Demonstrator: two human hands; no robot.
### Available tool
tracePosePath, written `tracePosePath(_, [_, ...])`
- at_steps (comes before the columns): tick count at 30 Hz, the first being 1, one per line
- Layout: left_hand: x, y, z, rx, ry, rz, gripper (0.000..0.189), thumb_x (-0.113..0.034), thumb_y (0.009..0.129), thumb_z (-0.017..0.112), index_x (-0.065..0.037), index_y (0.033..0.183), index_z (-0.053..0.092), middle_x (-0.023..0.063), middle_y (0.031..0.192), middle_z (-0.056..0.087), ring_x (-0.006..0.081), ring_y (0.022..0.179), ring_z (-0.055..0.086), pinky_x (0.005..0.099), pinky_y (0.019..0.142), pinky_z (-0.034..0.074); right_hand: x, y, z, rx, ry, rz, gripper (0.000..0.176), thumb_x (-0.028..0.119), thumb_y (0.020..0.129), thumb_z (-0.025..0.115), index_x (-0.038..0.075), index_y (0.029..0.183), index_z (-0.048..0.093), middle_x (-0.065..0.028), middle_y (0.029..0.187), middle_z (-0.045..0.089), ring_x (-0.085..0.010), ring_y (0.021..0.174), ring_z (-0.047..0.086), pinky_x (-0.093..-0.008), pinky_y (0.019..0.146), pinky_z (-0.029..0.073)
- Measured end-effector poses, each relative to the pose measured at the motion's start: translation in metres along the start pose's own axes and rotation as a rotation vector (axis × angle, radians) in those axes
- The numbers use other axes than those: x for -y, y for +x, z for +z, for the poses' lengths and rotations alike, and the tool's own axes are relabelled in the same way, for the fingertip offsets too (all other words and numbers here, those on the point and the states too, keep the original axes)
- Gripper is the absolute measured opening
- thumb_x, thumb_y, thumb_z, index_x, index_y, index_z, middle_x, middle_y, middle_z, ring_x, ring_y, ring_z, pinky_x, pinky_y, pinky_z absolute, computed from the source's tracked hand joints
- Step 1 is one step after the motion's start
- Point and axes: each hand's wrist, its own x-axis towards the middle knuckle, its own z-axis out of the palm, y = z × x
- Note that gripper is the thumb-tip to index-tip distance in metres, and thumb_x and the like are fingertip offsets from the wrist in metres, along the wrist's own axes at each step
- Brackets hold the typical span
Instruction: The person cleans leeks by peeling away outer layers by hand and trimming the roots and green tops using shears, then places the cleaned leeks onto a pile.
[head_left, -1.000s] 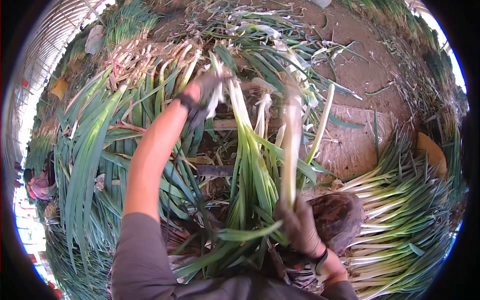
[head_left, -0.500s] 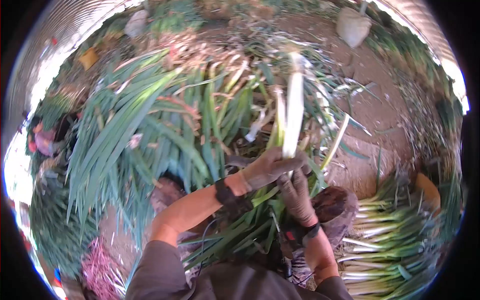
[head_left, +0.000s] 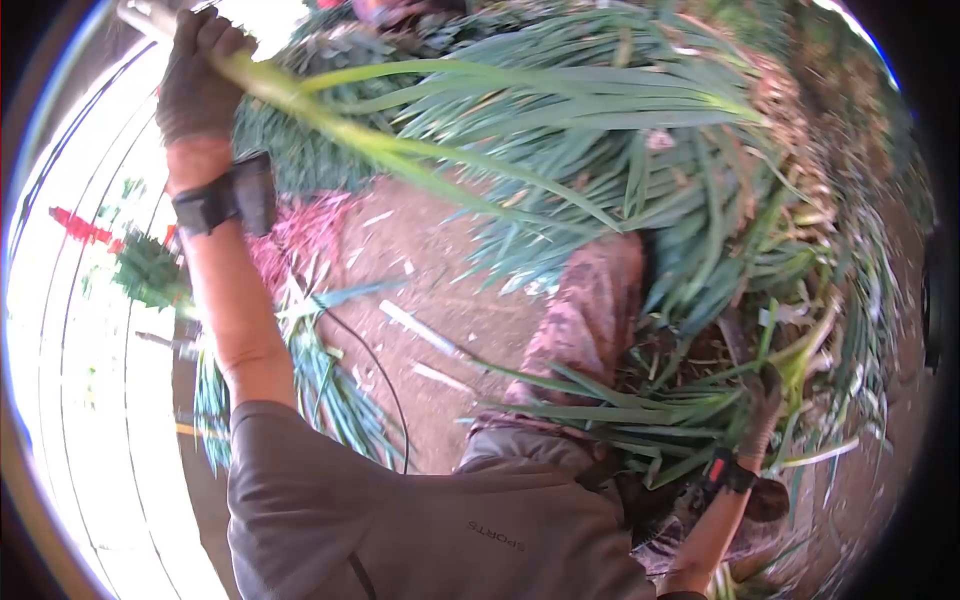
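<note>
My left hand (head_left: 205, 75), in a dark glove, is raised at the upper left and closed around a leek (head_left: 340, 130). The leek's white end points past the hand to the top left, and its green leaves trail to the right. At the lower right my gloved right hand (head_left: 762, 405) is closed around the stalk of a second leek (head_left: 795, 365), whose leaves spread leftward over my lap. Beyond my knees lies a large heap of leeks (head_left: 600, 160).
Pink strings (head_left: 300, 235) lie on the dirt ground (head_left: 440, 310), with a smaller leek bundle (head_left: 335, 385) beside them. A cable (head_left: 375, 360) hangs by my left side. Wires cross the bright opening at the left. Cut scraps lie at the right.
The view has swung to the left. My hands were together over a leek; now they are far apart, the left one raised with a leek in it.
</note>
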Motion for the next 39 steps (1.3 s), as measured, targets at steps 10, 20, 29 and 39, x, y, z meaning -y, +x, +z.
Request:
tracePosePath(10, [0.162,-0.395,-0.114,0.625,0.463,-1.147,0.048,-0.042,0.090,0.066,0.005,0.098,0.064,0.0197,0.090,0.072,0.0338,0.084,0.070,0.0444,0.073,0.052,-0.090,0.052,-0.056,0.174,-0.214,0.073,0.033,0.016,0.093,0.066,-0.005,0.118,0.063,-0.0091,0.111,0.067,-0.0188,0.098,0.063,-0.0317,0.091,0.050])
tracePosePath(20, [-0.078,-0.417,0.066,-0.007,-0.317,-1.070,0.044,-0.006,0.090,0.068,0.003,0.129,0.052,0.0194,0.127,0.061,0.0318,0.111,0.062,0.0444,0.088,0.051,-0.012,-0.027,-0.061,-0.092,0.025,0.327,0.045,0.022,0.092,0.066,0.004,0.131,0.052,-0.0071,0.125,0.053,-0.0196,0.109,0.053,-0.0350,0.090,0.048])
tracePosePath(29, [-0.430,-0.145,0.083,0.814,-1.705,0.240,0.015,-0.010,0.091,0.064,-0.003,0.104,0.067,0.0161,0.099,0.070,0.0365,0.089,0.067,0.0401,0.076,0.053,-0.041,-0.055,-0.064,-0.141,-0.213,0.348,0.030,0.018,0.087,0.071,-0.006,0.105,0.068,-0.0066,0.087,0.069,-0.0150,0.078,0.060,-0.0295,0.072,0.050])
tracePosePath(39, [-0.713,-0.138,0.139,1.088,-1.484,0.390,0.031,-0.026,0.087,0.066,-0.002,0.107,0.063,0.0244,0.093,0.067,0.0423,0.090,0.065,0.0490,0.077,0.052,-0.030,-0.018,-0.074,-0.329,-0.550,0.268,0.045,0.032,0.084,0.071,-0.005,0.110,0.068,-0.0226,0.103,0.072,-0.0355,0.097,0.069,-0.0404,0.088,0.053])
